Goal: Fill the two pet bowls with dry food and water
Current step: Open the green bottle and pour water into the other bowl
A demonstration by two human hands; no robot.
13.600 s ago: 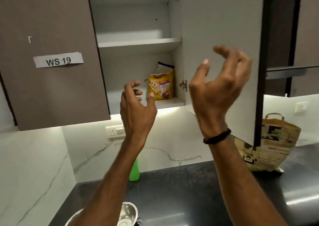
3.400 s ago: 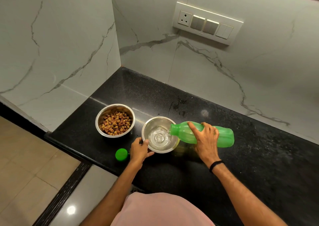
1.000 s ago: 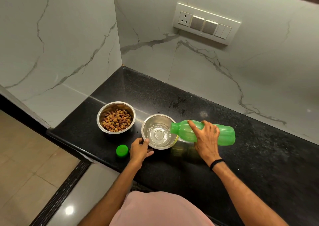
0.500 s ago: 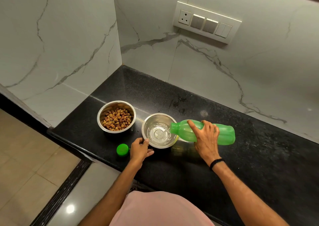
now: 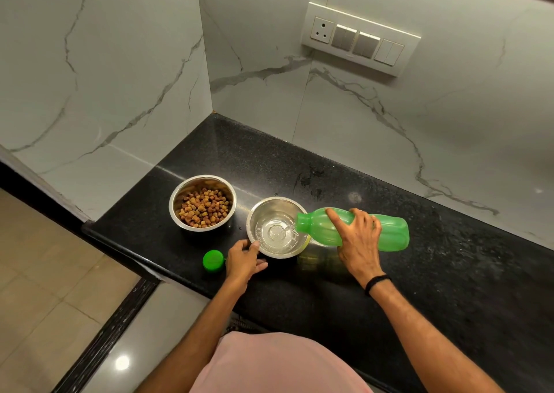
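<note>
Two steel bowls stand on the black counter [image 5: 449,272]. The left bowl [image 5: 180,196] is filled with brown dry food. The right bowl [image 5: 254,215] holds water. My right hand [image 5: 356,239] grips a green bottle [image 5: 392,233] lying almost level, its mouth over the right bowl, and a thin stream of water runs out. My left hand [image 5: 244,259] holds the near left rim of the water bowl with thumb and fingers. The green bottle cap [image 5: 213,261] lies on the counter just left of that hand.
White marble walls close the counter's left end and back. A switch panel [image 5: 359,37] sits on the back wall. The counter's front edge runs just below my left hand, with tiled floor [image 5: 39,272] beyond it to the left.
Over the last second the bottle has stayed tipped over the right bowl and water keeps flowing. Both hands hold their places.
</note>
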